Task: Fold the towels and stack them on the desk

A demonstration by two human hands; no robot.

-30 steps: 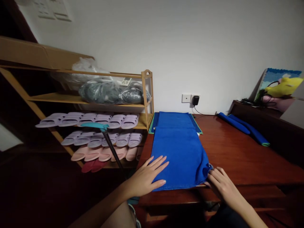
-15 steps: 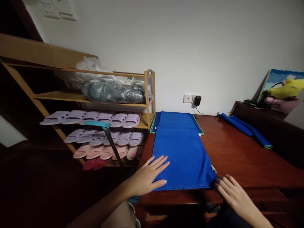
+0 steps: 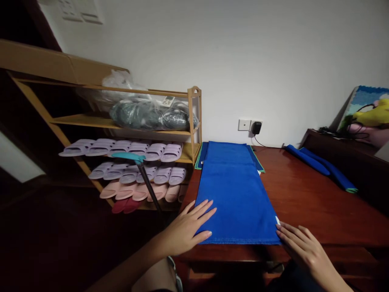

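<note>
A long blue cloth (image 3: 237, 198) lies flat on the reddish-brown wooden table (image 3: 313, 207), its stitched near edge by the table's front. My left hand (image 3: 190, 229) rests palm down on its near left part, fingers spread. At the near right corner, my right hand (image 3: 304, 245) touches the cloth's side edge with outstretched fingers, just below a small white tag (image 3: 277, 220). Beneath the far end of the blue cloth, a darker blue cloth with green edging (image 3: 259, 164) shows on both sides.
Blue cloths (image 3: 322, 168), rolled or folded, lie at the table's right back. A wooden rack (image 3: 194, 117) with slippers (image 3: 172, 152) and a plastic-wrapped bundle (image 3: 142, 114) stands left. A teal-topped pole (image 3: 148, 182) leans before it. A black adapter (image 3: 257, 128) is plugged into the wall.
The cloth's near right corner, bunched before, now lies spread out. My right hand has moved slightly right and its fingers have straightened. My left hand stays in place on the cloth.
</note>
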